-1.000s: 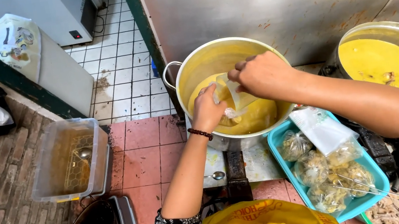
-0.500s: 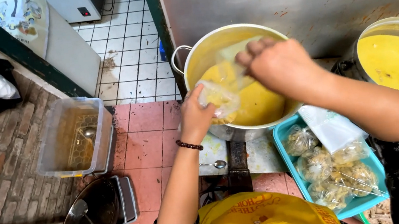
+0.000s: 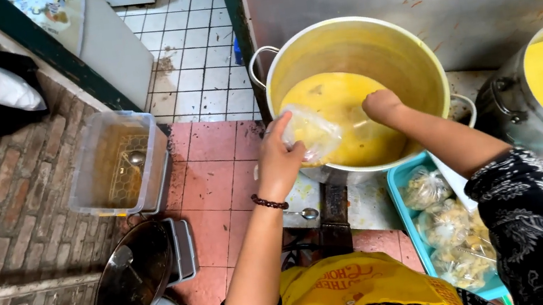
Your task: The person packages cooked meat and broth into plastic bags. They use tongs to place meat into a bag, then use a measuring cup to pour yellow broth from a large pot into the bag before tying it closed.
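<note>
My left hand point(image 3: 278, 160) holds a small clear plastic bag point(image 3: 311, 132) with pale contents at the near rim of a large metal pot point(image 3: 414, 52) of yellow soup point(image 3: 339, 103). A beaded bracelet sits on that wrist. My right hand point(image 3: 383, 106) reaches down inside the pot, fingers curled just above the soup; what it grips is hidden. A blue tray point(image 3: 397, 180) of several filled, tied bags lies under my right forearm.
A second pot point(image 3: 518, 123) of yellow soup stands at the right. A clear plastic tub point(image 3: 86, 184) with brownish liquid sits on the left, with dark and white pot lids point(image 3: 134, 277) below it. A spoon point(image 3: 306, 213) lies near the pot's base. White tiled floor lies beyond.
My right hand dropped from above the bag down into the pot. My left hand kept the bag at the rim. The view shifted closer and left.
</note>
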